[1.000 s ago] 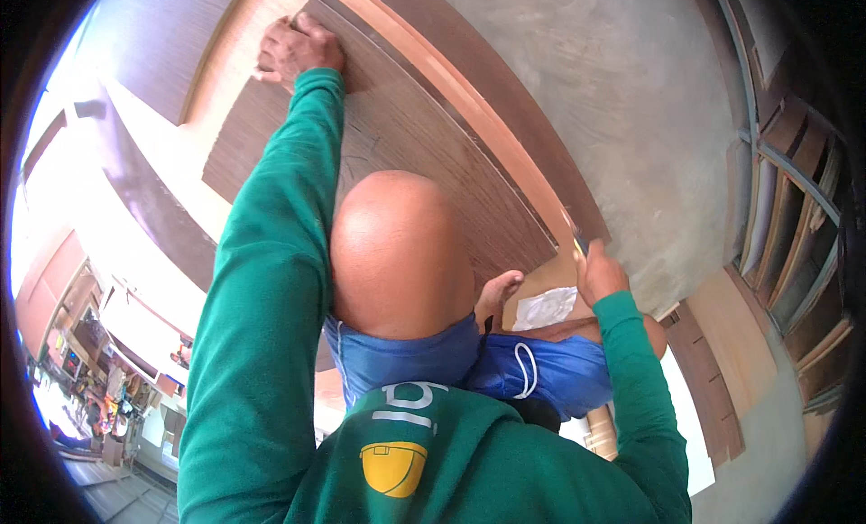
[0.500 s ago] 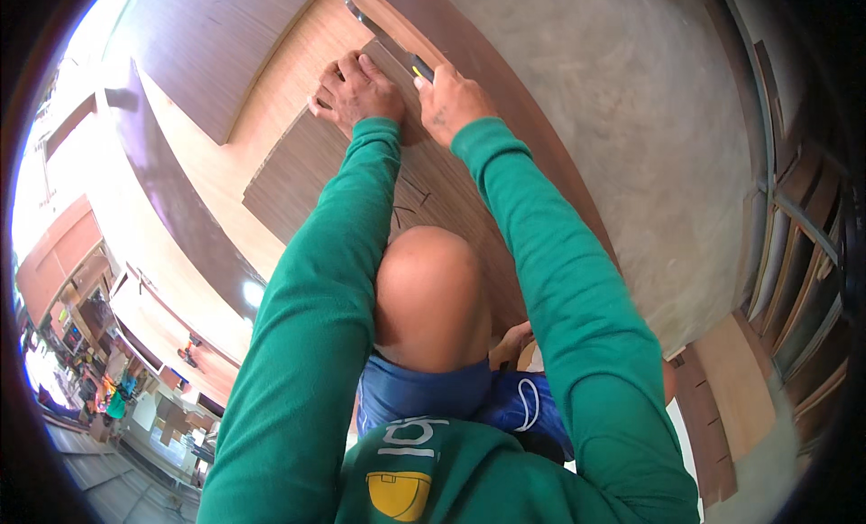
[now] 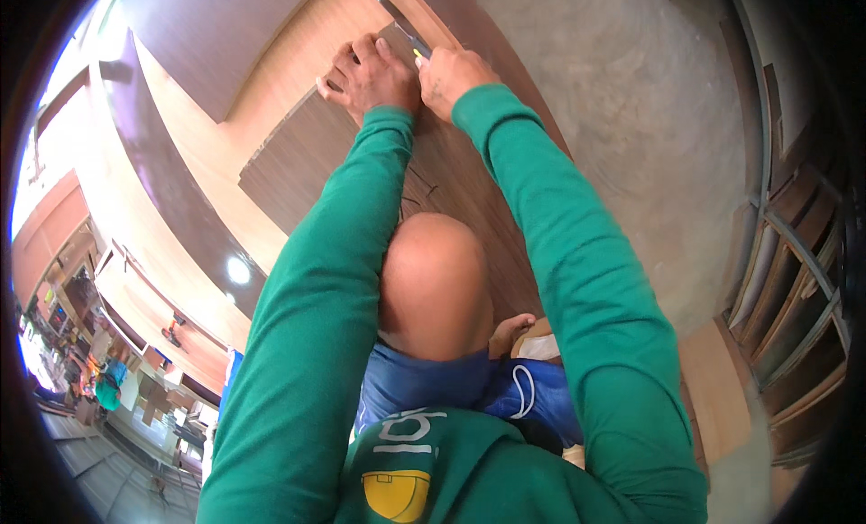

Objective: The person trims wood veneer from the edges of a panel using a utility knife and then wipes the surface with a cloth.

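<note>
My right hand (image 3: pixel 456 80) is closed around a slim hand tool (image 3: pixel 418 53) with a black-and-yellow handle. From its grip a long, thin, dark strip or blade runs up to the top edge of the view; its exact kind is unclear. Close beside it, my left hand (image 3: pixel 374 82) presses on a brown wood-grain board (image 3: pixel 298 168), fingers spread and bent near the board's far end. The tool lies along the board's right edge. Dark pen lines mark the board's face just beyond my bare knee (image 3: pixel 433 280), which is bent over the board.
Under the board lies a paler wood sheet (image 3: pixel 280 82), with another brown panel (image 3: pixel 203 41) at the upper left. A bare floor (image 3: pixel 631 145) stretches along the right. Boards stand in a metal rack (image 3: pixel 794 289) at the far right. A drill (image 3: pixel 173 330) lies at the left.
Both hands sit slightly higher in the view, and the right hand with its tool has come closer to the left. The whole view has shifted a little. My left hand stays on the board.
</note>
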`<state>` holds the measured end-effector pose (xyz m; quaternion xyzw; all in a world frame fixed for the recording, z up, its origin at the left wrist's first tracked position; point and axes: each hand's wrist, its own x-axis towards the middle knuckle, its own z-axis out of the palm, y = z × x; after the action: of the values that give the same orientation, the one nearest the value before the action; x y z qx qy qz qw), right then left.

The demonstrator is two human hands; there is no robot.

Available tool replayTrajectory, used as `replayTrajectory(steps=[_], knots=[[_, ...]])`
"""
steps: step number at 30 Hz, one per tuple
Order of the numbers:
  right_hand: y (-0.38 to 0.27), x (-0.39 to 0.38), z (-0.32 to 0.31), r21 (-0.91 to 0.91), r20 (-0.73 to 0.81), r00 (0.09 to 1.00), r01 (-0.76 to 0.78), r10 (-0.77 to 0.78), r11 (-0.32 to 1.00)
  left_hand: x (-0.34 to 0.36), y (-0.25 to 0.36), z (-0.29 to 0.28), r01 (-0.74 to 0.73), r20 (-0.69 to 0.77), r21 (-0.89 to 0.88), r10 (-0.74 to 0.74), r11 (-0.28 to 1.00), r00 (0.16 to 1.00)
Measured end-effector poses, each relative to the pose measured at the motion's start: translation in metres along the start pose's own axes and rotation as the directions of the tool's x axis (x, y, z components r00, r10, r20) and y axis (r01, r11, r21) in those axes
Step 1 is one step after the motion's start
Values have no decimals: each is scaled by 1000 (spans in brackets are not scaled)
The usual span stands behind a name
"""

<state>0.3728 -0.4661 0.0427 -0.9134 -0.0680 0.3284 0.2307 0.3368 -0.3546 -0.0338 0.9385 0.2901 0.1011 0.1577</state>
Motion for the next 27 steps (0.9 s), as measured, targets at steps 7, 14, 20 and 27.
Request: replayTrajectory(steps=[7, 14, 20, 27], knots=[[12, -22, -9, -61, 112, 994, -9, 16, 998, -1, 2, 2, -22, -29, 4, 22, 1000, 999], [58, -107, 3, -78, 187, 974, -117, 130, 990, -1, -6, 5, -40, -48, 22, 41, 999, 998], [107, -180, 19, -116, 224, 954, -179, 201, 977, -3, 3, 2, -9, -17, 31, 9, 999, 1000], [141, -237, 35, -148, 239, 934, -236, 267, 960, -5, 0, 4, -19, -61, 38, 21, 999, 998]])
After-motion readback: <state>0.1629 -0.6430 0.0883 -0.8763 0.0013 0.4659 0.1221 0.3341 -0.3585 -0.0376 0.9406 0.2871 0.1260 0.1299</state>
